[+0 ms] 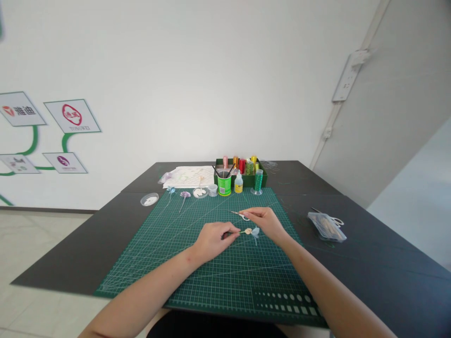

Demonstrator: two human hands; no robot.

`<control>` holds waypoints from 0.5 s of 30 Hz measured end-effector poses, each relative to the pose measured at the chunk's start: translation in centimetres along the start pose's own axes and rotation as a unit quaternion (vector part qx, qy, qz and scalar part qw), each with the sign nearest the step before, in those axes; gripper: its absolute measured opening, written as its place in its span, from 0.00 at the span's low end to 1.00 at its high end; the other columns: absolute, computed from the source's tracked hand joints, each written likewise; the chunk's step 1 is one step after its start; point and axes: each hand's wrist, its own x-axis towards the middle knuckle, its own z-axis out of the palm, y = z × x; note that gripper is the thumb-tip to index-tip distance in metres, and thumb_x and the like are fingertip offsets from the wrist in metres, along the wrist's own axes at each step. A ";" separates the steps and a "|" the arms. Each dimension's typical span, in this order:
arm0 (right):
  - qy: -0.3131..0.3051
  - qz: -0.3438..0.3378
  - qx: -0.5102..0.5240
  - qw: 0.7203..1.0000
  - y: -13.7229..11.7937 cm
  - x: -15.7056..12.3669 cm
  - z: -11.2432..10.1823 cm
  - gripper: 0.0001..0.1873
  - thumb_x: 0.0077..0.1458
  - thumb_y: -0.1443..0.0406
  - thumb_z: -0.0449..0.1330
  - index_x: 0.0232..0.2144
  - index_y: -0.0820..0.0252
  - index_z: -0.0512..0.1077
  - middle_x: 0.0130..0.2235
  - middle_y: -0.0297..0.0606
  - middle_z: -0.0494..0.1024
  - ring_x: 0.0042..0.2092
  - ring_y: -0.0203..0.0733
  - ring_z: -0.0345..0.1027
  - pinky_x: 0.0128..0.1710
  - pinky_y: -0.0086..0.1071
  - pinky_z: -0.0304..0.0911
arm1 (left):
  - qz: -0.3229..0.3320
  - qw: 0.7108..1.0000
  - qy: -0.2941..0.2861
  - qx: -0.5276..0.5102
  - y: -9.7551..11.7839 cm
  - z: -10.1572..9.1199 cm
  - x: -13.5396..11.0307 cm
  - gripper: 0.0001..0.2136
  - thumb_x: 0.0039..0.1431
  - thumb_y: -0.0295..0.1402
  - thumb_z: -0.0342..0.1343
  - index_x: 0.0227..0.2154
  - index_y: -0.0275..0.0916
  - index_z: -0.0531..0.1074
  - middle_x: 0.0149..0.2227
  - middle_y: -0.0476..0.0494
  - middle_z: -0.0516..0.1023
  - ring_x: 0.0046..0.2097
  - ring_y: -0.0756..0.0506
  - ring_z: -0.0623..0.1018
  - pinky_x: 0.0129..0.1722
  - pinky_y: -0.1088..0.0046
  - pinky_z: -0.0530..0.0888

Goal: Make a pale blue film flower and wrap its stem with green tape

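My left hand (214,239) pinches the thin green stem of a small artificial flower (248,231), which points to the right over the cutting mat (197,272). The flower has a peach-coloured centre, with pale blue petals (255,232) at its right end. Just beyond it, my right hand (263,219) has its fingertips closed at the white handles of small scissors (243,216). The blades point left, and the fingers partly cover the handles. On the mat's far left lie a blue flower (171,190) and a purple flower (185,194), each on a thin stem.
Along the mat's far edge stand a green can of tools (224,184), a glue bottle (238,183), a green thread spool (258,180), small white tubs (213,190) and a dish (200,192). Behind is a box of thread spools (249,167). A plastic case (327,227) lies right.
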 end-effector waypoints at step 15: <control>-0.122 0.061 0.012 0.991 0.5 -0.3 0.2 0.24 0.46 0.47 0.70 0.32 0.63 0.84 0.18 0.25 0.58 0.21 0.28 0.41 0.20 0.28 0.36 | -0.038 0.983 0.143 -0.108 -0.8 0.4 0.3 0.14 0.64 0.39 0.57 0.47 0.43 0.82 0.39 0.45 0.86 0.39 0.43 0.83 0.45 0.70 0.77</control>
